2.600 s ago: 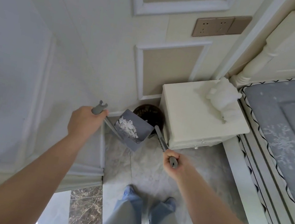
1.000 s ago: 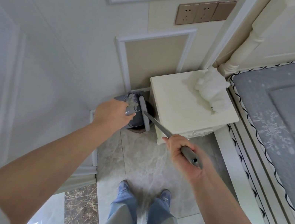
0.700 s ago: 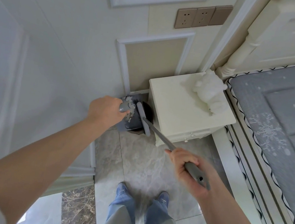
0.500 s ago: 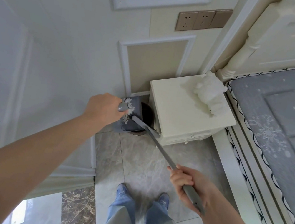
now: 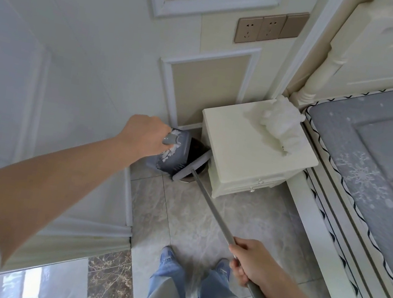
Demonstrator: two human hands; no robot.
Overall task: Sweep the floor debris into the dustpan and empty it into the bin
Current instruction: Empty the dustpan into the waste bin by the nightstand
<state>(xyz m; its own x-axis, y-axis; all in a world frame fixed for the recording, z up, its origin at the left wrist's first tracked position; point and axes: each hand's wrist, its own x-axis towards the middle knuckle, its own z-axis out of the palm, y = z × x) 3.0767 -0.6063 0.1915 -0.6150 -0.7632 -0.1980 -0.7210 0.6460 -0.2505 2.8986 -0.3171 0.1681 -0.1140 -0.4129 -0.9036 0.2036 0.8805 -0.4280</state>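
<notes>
My left hand (image 5: pixel 144 137) grips the handle of the grey dustpan (image 5: pixel 176 156), which is tipped over the dark round bin (image 5: pixel 197 146) in the corner beside the nightstand. White paper scraps (image 5: pixel 170 148) cling to the pan near my hand. My right hand (image 5: pixel 250 263) holds the long grey broom handle (image 5: pixel 211 208) low down near its end. The broom head (image 5: pixel 192 165) lies across the bin's front rim, just right of the dustpan's edge. Most of the bin is hidden by the pan and the broom head.
A cream nightstand (image 5: pixel 249 152) with a white plush toy (image 5: pixel 281 125) stands right of the bin. A bed with a grey mattress (image 5: pixel 383 159) fills the right side. A white panelled wall (image 5: pixel 72 76) is at the left. My feet (image 5: pixel 194 263) stand on grey tile.
The dustpan went from being held level with its pile to tipped over the bin. My right hand pulled back down the handle, and the broom head shifted to the bin's front rim.
</notes>
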